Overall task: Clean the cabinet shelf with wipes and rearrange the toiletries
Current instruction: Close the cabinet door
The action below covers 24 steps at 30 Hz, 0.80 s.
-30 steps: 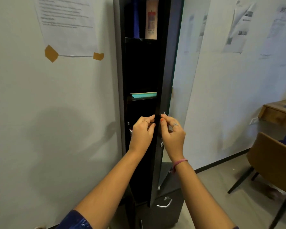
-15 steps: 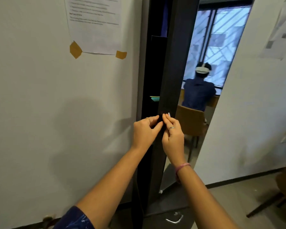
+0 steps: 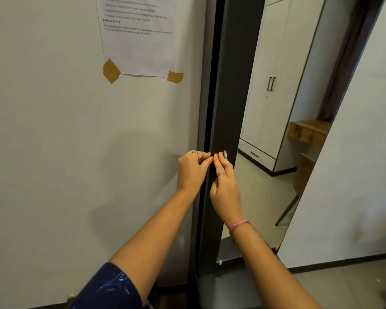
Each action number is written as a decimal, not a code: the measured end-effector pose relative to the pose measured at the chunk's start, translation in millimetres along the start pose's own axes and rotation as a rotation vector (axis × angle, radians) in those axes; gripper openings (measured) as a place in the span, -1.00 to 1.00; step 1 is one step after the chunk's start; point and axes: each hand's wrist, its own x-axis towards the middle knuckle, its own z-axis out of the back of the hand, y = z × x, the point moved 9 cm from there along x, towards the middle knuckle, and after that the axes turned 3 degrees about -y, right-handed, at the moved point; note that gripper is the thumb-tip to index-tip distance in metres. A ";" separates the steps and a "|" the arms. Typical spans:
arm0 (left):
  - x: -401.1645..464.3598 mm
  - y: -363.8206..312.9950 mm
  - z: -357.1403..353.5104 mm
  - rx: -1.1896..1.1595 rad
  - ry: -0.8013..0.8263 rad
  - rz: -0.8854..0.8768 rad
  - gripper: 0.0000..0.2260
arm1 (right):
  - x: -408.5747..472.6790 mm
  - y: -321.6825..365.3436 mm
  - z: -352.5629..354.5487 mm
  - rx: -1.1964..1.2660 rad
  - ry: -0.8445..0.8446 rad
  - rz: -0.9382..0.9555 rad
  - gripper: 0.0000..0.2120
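A person's left hand (image 3: 193,169) and right hand (image 3: 224,181) both pinch the near edge of a dark mirrored cabinet door (image 3: 223,108), nearly shut, hiding the shelf and toiletries; fingertips could get caught if it closes.

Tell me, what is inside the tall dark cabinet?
Nothing inside shows: the mirrored door is almost shut against the tall dark cabinet, both hands at its edge. Shelves and contents are hidden.
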 end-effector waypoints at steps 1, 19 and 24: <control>3.3 2.9 -0.2 0.003 -0.008 0.003 -0.84 | 2.1 0.2 -3.0 -0.008 0.013 0.008 -0.44; 40.1 29.7 -18.9 0.034 -0.064 0.049 -0.80 | 37.4 -16.2 -34.3 -0.208 0.040 0.003 -0.41; 41.0 31.4 -19.5 0.037 -0.067 0.057 -0.79 | 38.3 -17.8 -40.8 -0.182 0.036 0.033 -0.41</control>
